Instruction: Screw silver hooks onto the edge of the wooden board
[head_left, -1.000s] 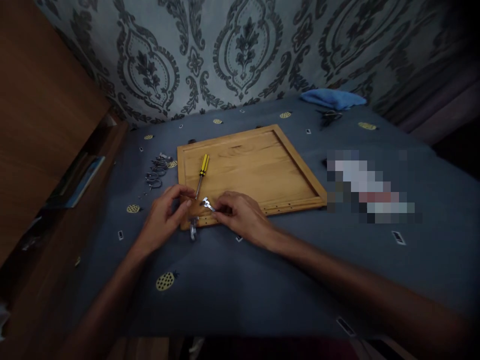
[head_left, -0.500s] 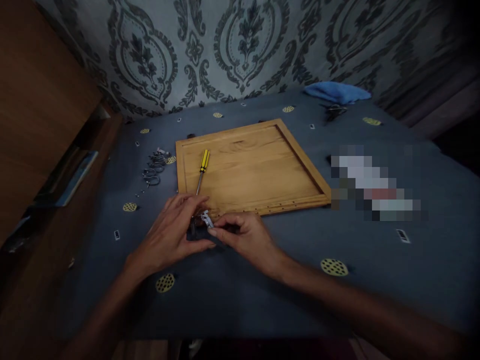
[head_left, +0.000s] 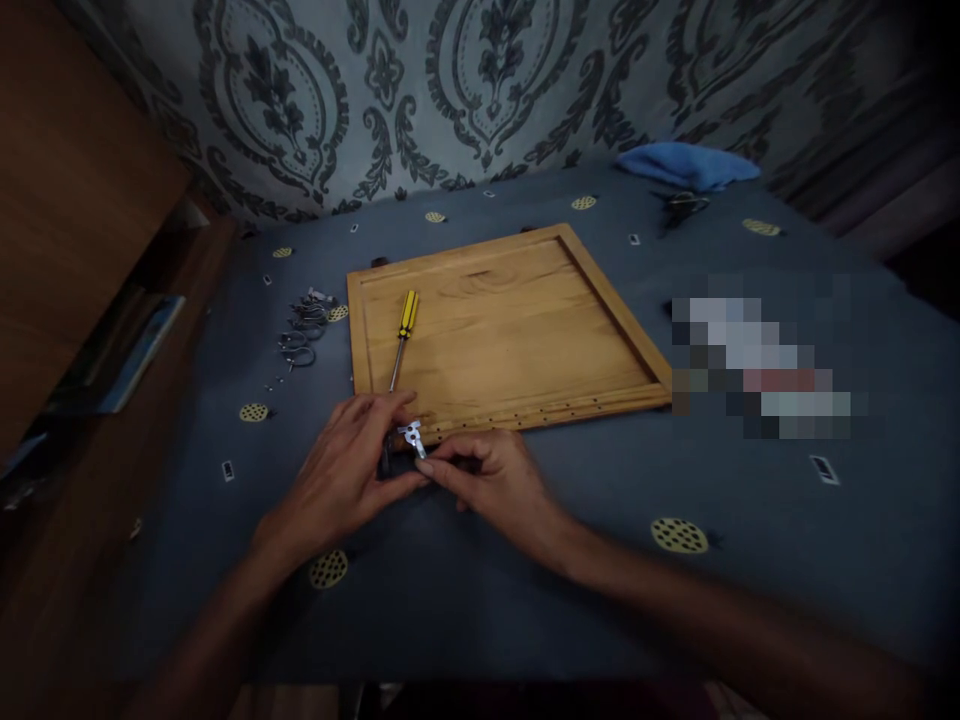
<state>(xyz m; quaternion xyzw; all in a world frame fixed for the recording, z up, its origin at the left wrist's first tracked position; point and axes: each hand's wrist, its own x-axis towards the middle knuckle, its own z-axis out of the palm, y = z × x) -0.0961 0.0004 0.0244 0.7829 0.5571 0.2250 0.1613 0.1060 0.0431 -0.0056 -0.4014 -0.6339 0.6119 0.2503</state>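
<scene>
My right hand (head_left: 495, 475) pinches a small silvery metal bracket (head_left: 413, 437) between thumb and finger, at the near left corner of a framed wooden panel (head_left: 502, 330). Curved around the same corner, my left hand (head_left: 341, 460) has its fingers over the panel's edge and its thumb stretched toward my right thumb. A dark, thin piece shows in the gap beside the bracket; its kind is unclear. Just beyond my left fingers lies a screwdriver (head_left: 406, 325) with a yellow and black handle, resting on the panel. A row of small holes runs along the near edge.
Several curved metal hooks (head_left: 304, 330) lie left of the panel, with tiny loose pieces near them. A blurred-out item (head_left: 765, 365) lies to the right. Farther back are a blue cloth (head_left: 688, 165) and a dark object (head_left: 681, 207). A wooden cabinet (head_left: 82, 130) stands at left.
The view has shifted slightly. The bracket has turned a little in my right fingers, so that its holed face shows more. My left hand stays at the corner.
</scene>
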